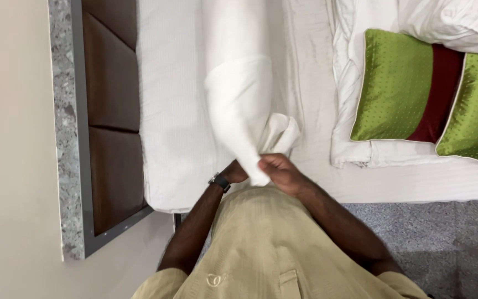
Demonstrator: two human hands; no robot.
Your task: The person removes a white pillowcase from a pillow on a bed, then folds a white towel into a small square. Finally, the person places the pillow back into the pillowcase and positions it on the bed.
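A white pillow in a white pillowcase [238,99] lies lengthwise over the white bed sheet [172,122], its near end lifted toward me. My right hand [280,170] is closed on the pillowcase's open edge. My left hand [235,173], with a black watch on the wrist, grips the same end from the other side and is partly hidden behind the cloth. Both hands meet just above my tan shirt.
A brown padded headboard [112,111] with a grey frame stands at the left against a beige wall. Two green and dark red cushions [396,88] lie on a folded white duvet [349,127] at the right. Grey speckled floor [443,232] runs along the bed's near edge.
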